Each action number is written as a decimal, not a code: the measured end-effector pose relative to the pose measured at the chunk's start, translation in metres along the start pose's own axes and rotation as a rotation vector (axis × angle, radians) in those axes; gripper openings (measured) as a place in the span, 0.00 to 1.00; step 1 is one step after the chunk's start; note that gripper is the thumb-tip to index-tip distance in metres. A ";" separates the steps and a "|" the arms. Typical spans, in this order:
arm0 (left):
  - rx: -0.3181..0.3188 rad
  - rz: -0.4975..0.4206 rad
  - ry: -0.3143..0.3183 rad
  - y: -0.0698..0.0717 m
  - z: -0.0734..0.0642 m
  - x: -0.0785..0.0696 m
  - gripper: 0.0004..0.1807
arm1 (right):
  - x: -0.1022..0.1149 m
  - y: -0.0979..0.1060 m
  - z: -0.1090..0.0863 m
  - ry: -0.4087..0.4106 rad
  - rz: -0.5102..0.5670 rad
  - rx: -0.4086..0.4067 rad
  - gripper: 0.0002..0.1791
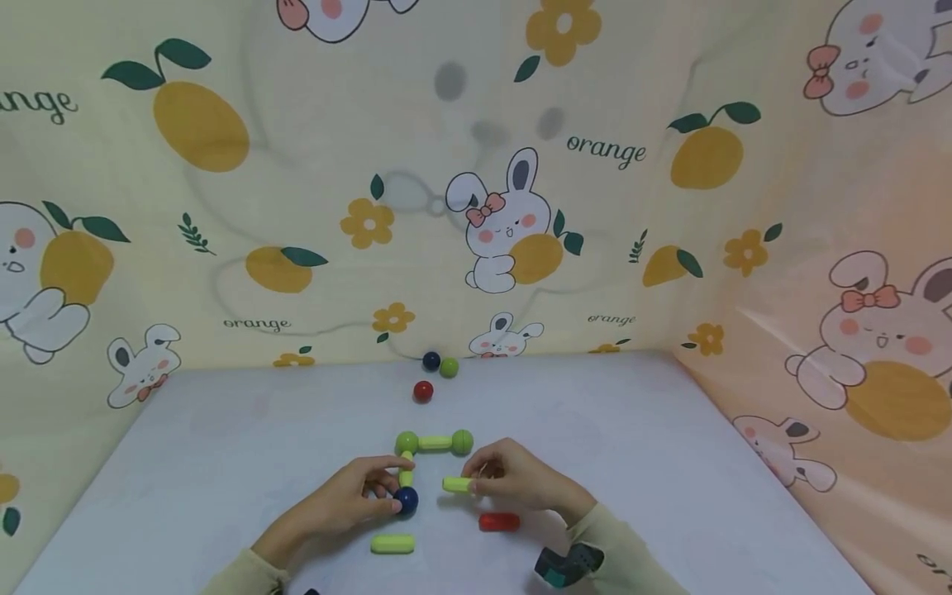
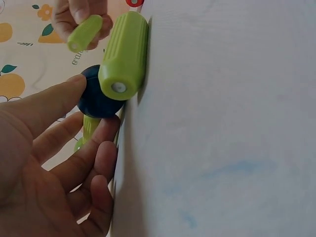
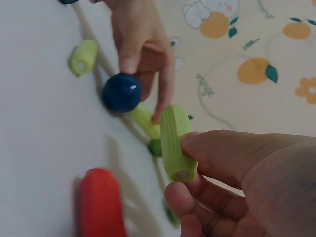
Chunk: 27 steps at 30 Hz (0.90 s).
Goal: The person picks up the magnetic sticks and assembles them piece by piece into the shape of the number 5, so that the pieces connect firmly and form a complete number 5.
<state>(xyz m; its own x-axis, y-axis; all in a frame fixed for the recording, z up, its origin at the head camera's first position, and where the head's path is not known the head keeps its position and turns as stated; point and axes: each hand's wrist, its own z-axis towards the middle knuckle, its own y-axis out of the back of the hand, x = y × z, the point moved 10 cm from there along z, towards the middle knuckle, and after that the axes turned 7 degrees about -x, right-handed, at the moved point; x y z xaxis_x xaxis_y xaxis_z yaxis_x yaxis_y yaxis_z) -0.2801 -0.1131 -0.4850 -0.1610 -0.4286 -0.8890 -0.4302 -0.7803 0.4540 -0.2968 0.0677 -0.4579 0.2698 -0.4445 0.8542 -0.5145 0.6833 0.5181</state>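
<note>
A flat figure lies mid-table: two green balls joined by a light green rod, and a second rod running down to a dark blue ball. My left hand pinches that blue ball between thumb and fingers. To its right, my right hand pinches a loose light green rod by one end, just above the table. In the right wrist view this rod stands close beside the blue ball.
A red rod lies below my right hand. A loose green rod lies near the front edge. At the back stand a dark blue ball, a green ball and a red ball. Printed cloth walls surround the table.
</note>
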 end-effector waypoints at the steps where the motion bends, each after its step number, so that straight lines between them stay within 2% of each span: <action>1: -0.001 -0.001 0.000 0.000 0.000 0.000 0.31 | -0.001 -0.001 0.000 -0.008 0.005 -0.002 0.08; 11: 0.007 -0.012 -0.013 0.000 0.000 0.000 0.30 | -0.008 -0.015 0.004 -0.029 0.001 -0.023 0.08; 20: 0.016 -0.031 -0.012 0.001 -0.001 -0.002 0.30 | 0.001 -0.022 0.004 0.027 0.001 -0.101 0.08; 27: 0.008 -0.042 -0.041 0.000 -0.001 -0.003 0.30 | -0.001 -0.030 0.003 0.035 -0.036 -0.104 0.07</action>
<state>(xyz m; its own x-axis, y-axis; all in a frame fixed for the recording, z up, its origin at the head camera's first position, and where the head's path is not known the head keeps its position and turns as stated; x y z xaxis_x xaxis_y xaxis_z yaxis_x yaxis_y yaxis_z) -0.2781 -0.1120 -0.4822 -0.1785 -0.3762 -0.9092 -0.4446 -0.7935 0.4157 -0.2846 0.0460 -0.4744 0.3163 -0.4506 0.8348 -0.4173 0.7242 0.5490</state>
